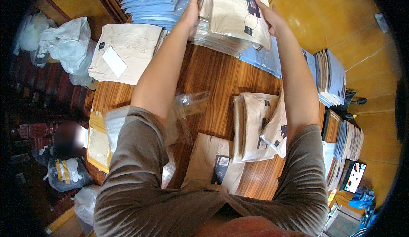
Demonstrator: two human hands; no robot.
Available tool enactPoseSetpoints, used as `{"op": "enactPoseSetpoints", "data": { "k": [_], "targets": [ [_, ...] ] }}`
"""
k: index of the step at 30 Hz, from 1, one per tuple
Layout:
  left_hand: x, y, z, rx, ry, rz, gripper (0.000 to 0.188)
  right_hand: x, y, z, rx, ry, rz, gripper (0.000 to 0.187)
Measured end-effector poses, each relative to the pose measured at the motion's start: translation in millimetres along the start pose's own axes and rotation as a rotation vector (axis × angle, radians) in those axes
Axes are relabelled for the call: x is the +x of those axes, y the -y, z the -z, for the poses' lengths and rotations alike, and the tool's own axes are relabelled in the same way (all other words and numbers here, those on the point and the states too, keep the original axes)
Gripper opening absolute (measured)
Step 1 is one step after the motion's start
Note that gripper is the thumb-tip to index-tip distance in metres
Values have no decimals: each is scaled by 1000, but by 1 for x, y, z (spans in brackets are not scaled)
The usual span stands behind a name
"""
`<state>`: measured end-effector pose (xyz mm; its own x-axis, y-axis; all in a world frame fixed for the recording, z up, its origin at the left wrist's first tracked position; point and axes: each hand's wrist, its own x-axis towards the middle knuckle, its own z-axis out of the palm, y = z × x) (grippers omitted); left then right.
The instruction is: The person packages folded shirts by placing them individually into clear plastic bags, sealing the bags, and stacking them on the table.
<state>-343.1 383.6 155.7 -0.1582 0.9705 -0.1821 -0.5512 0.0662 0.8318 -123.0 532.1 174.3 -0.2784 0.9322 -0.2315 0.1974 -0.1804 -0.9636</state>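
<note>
At the far edge of the table, my arms stretch out to a stack of beige folded shirts in clear bags. The top folded shirt carries a dark tag on its right side. My right hand grips its right edge, thumb on top and other fingers mostly hidden. My left hand presses along the left side with its thumb up; its other fingers are hidden behind the stack. Close to my body lies a beige garment with a dark tag. Several bagged beige garments lie to its right.
Blue bagged shirts are piled at the far left, beside an unbagged beige shirt with a white card. Clear plastic bags lie mid-table. More folded stacks stand right, near a lit screen. White bundles sit left.
</note>
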Motion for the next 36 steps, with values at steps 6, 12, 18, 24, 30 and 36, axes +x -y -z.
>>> {"op": "enactPoseSetpoints", "data": {
  "k": [6,12,18,24,30,36],
  "targets": [
    [2,11,13,172,-108,-475,87,55,2,-3,-187,-46,-76,71],
    [-2,26,-8,526,-426,-661,67,94,-4,7,-223,93,-106,71],
    [7,26,9,517,-726,-667,53,0,10,5,-83,190,87,67],
    [-42,58,-25,470,-792,-897,55,24,-18,-21,386,350,19,47],
    [-50,124,-84,-430,-482,-533,74,66,-19,-24,243,250,48,51],
    [-26,37,-74,-802,-257,-94,102,19,15,-46,-119,16,164,60]
  ]
}}
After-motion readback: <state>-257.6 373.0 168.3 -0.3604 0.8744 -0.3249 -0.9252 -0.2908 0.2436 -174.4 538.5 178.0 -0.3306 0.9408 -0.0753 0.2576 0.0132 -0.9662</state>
